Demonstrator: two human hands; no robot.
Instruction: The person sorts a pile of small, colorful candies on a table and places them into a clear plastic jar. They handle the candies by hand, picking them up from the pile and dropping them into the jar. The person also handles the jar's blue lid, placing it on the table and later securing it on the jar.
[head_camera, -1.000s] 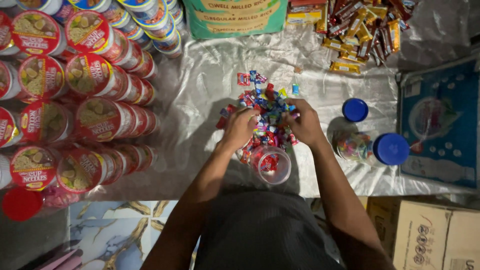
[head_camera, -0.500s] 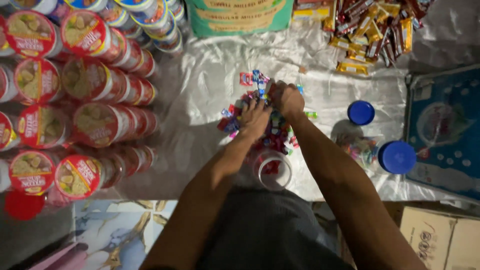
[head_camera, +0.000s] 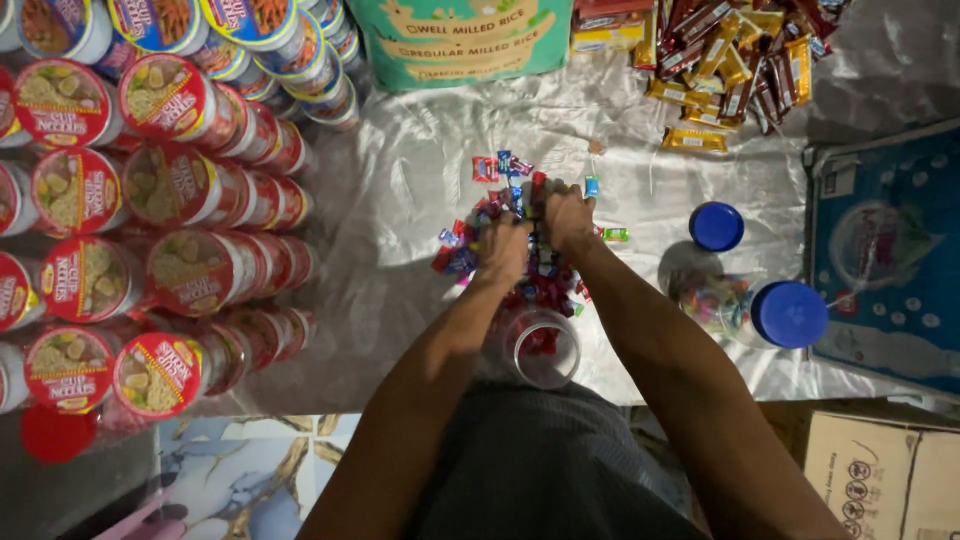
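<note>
Candies heaped under both hands, each grip cupped on sweets, open jar just beside.

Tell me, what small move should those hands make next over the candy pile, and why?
Probably draw both hands back toward the open jar, dragging candies along. The left hand and right hand lie cupped on the far part of the candies, and the jar stands open just nearer the person, with only a few pieces inside.
</note>
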